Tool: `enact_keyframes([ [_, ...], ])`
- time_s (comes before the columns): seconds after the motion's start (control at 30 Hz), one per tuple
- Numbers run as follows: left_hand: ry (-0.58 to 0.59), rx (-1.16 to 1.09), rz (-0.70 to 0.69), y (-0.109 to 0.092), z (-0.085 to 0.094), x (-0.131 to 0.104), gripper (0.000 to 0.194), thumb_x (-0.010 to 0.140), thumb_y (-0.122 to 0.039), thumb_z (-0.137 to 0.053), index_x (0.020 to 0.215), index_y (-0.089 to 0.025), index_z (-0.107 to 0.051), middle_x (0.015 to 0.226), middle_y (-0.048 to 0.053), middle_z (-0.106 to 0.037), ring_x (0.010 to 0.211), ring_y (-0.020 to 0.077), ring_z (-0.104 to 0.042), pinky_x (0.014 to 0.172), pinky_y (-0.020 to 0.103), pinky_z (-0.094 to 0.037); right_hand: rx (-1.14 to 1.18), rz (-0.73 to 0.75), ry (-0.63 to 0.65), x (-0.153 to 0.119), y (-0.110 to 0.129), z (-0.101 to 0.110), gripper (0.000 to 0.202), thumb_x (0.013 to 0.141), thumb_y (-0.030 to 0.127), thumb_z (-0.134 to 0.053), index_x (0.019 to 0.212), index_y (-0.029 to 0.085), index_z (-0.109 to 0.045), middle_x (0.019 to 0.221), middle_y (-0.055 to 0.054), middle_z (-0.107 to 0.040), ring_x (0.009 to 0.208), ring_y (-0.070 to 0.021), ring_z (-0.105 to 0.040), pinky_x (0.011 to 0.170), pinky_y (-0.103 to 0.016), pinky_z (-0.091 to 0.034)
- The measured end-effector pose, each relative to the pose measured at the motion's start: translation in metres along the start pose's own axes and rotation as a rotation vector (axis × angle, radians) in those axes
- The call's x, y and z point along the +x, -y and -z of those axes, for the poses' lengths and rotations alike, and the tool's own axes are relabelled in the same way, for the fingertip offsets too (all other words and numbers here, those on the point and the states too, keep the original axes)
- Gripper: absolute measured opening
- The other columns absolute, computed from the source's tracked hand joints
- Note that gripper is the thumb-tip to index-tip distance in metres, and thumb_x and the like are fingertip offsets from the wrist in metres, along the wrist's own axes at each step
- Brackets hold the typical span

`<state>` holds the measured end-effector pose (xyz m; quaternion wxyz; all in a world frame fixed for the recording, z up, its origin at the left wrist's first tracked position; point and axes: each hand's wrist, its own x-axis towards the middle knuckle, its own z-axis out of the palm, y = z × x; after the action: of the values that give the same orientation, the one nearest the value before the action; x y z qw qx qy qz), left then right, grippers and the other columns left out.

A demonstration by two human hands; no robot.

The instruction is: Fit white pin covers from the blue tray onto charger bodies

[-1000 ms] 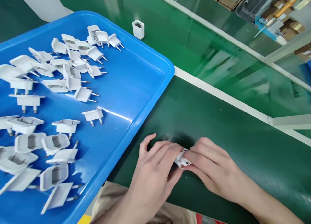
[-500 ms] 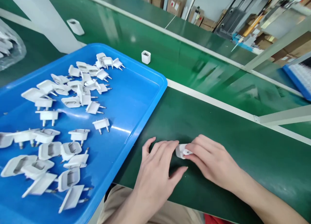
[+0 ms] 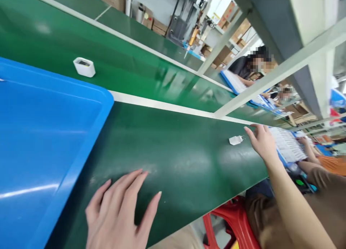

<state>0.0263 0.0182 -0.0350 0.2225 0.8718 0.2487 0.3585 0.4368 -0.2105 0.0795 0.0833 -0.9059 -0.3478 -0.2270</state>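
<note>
My right hand (image 3: 261, 143) is stretched out to the far right over the green bench (image 3: 173, 144), fingers apart and nothing in them. Just left of its fingertips, a white plug-shaped piece (image 3: 235, 140) lies on its side, pins pointing towards the hand. My left hand (image 3: 120, 205) rests low at the front of the bench, fingers spread, holding nothing. Left of it is the corner of a blue tray (image 3: 92, 133); most of that tray is out of view.
A white open-topped housing (image 3: 85, 69) sits on the green strip behind the rail (image 3: 162, 104). Past my right hand is a tray of white parts (image 3: 288, 144), with a co-worker's arm (image 3: 309, 150) beside it. A red stool (image 3: 235, 220) stands below the bench edge.
The view has swung right. My right hand has let go of the white piece, which now lies on the bench farther right. My left hand remains open.
</note>
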Motion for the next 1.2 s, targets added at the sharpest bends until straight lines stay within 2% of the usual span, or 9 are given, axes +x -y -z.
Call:
enact_keyframes([
  [0.13, -0.01, 0.022, -0.056, 0.002, 0.0, 0.0, 0.036, 0.109, -0.043, -0.047, 0.129, -0.016, -0.06, 0.124, 0.014, -0.067, 0.114, 0.0341, -0.06, 0.112, 0.053, -0.03, 0.163, 0.143, 0.025, 0.023, 0.062, -0.005, 0.068, 0.106, 0.076, -0.034, 0.115, 0.015, -0.062, 0.097, -0.013, -0.06, 0.085, -0.0276, -0.063, 0.082, -0.041, -0.052],
  [0.3, -0.013, 0.035, -0.022, -0.004, 0.002, -0.006, 0.026, 0.107, -0.03, -0.053, 0.129, -0.018, -0.059, 0.124, 0.008, -0.066, 0.117, 0.0264, -0.06, 0.114, 0.048, -0.028, 0.476, 0.532, 0.225, 0.058, 0.222, -0.058, 0.038, 0.107, 0.052, -0.058, 0.129, 0.021, -0.061, 0.107, -0.007, -0.061, 0.082, -0.021, -0.064, 0.083, -0.034, -0.055],
  [0.43, -0.055, -0.028, 0.077, -0.008, -0.001, -0.014, 0.021, 0.103, -0.027, -0.057, 0.124, -0.023, -0.059, 0.119, 0.002, -0.068, 0.113, 0.0249, -0.063, 0.111, 0.05, -0.033, 0.594, 0.675, 0.283, 0.1, 0.36, -0.1, 0.041, 0.108, 0.035, -0.065, 0.145, 0.021, -0.051, 0.12, -0.008, -0.06, 0.085, -0.0195, -0.065, 0.091, -0.038, -0.057],
  [0.57, -0.056, -0.089, 0.137, -0.013, -0.003, -0.019, 0.025, 0.098, -0.018, -0.059, 0.122, -0.024, -0.057, 0.114, 0.003, -0.068, 0.11, 0.0258, -0.065, 0.108, 0.057, -0.042, 0.607, 0.738, 0.343, 0.134, 0.446, -0.117, 0.035, 0.108, 0.035, -0.069, 0.136, 0.017, -0.059, 0.127, -0.01, -0.06, 0.102, -0.025, -0.065, 0.091, -0.044, -0.06],
  [0.7, -0.003, -0.113, 0.204, -0.016, -0.001, -0.019, 0.023, 0.097, -0.018, -0.06, 0.12, -0.023, -0.057, 0.114, 0.003, -0.068, 0.111, 0.027, -0.065, 0.109, 0.063, -0.045, 0.59, 0.775, 0.366, 0.141, 0.441, -0.116, 0.025, 0.107, 0.037, -0.07, 0.118, 0.015, -0.066, 0.115, -0.008, -0.065, 0.102, -0.0253, -0.066, 0.093, -0.045, -0.058],
  [0.8, 0.039, -0.143, 0.237, -0.021, 0.001, -0.02, 0.03, 0.097, -0.026, -0.066, 0.126, -0.021, -0.057, 0.121, 0.006, -0.067, 0.115, 0.0294, -0.063, 0.112, 0.065, -0.045, 0.644, 0.806, 0.359, 0.114, 0.393, -0.104, 0.034, 0.107, 0.041, -0.066, 0.129, 0.016, -0.058, 0.116, -0.01, -0.065, 0.1, -0.0261, -0.066, 0.093, -0.043, -0.056],
  [0.93, 0.012, -0.051, 0.368, -0.03, -0.005, -0.022, 0.087, 0.089, -0.039, -0.08, 0.157, -0.016, -0.032, 0.157, 0.02, -0.044, 0.135, 0.0426, -0.051, 0.106, 0.062, -0.054, 0.722, 0.965, 0.522, 0.047, 0.315, -0.076, 0.043, 0.106, 0.06, -0.059, 0.128, 0.023, -0.058, 0.106, -0.005, -0.068, 0.09, -0.0256, -0.068, 0.078, -0.035, -0.058],
  [1.03, 0.003, 0.041, 0.419, -0.034, -0.011, -0.021, 0.103, 0.089, -0.037, -0.08, 0.164, -0.01, -0.015, 0.165, 0.023, -0.031, 0.141, 0.0434, -0.046, 0.109, 0.058, -0.054, 0.732, 1.213, 0.725, 0.003, 0.281, -0.053, 0.035, 0.115, 0.042, -0.045, 0.146, 0.026, -0.049, 0.133, -0.008, -0.06, 0.109, -0.0234, -0.066, 0.087, -0.032, -0.06],
  [1.2, 0.005, 0.03, 0.315, -0.029, -0.019, -0.023, 0.054, 0.1, -0.023, -0.064, 0.15, -0.014, -0.045, 0.134, 0.013, -0.063, 0.127, 0.0305, -0.059, 0.117, 0.053, -0.048, 0.821, 1.305, 0.311, -0.006, 0.317, -0.008, 0.032, 0.112, 0.021, -0.045, 0.141, 0.025, -0.057, 0.138, -0.008, -0.058, 0.122, -0.0243, -0.061, 0.097, -0.031, -0.054],
])
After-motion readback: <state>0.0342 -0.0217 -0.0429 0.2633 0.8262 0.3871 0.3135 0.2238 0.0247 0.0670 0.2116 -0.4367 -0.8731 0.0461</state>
